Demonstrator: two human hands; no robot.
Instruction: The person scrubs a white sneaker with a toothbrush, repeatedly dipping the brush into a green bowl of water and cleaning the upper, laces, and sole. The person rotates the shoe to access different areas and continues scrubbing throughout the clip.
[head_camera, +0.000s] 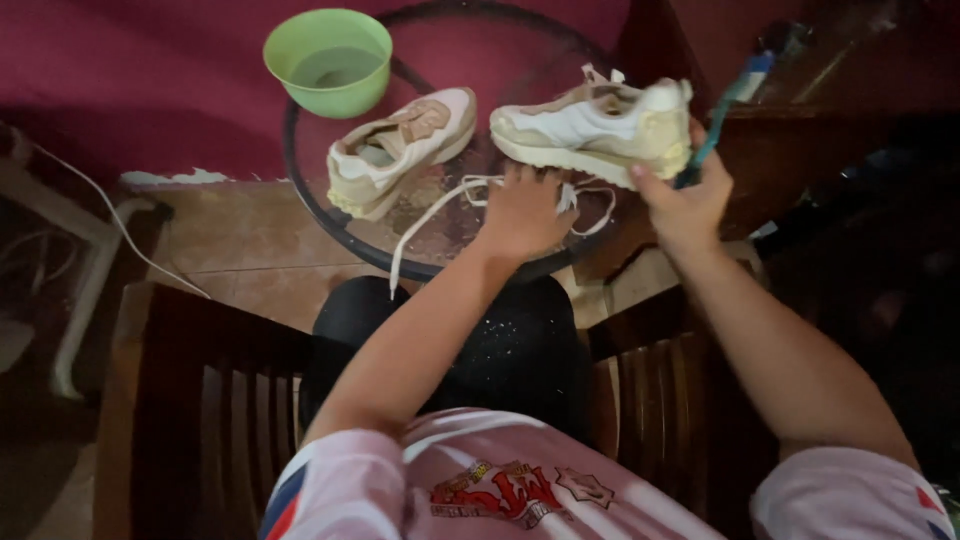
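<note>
Sneaker (590, 130) gripped: left hand (522, 212) beneath, right hand (688, 200) clutching toothbrush (722, 110).

table (330, 215): bowl (328, 60) at far left edge | left shoe (400, 148) right of bowl, on table | right shoe (592, 130) right of it, raised | laces (440, 208) under left hand (522, 212) | right hand (688, 200) with toothbrush (722, 110) at shoe's right end

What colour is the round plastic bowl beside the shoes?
Light green bowl, seen clearly in the head view.
</note>
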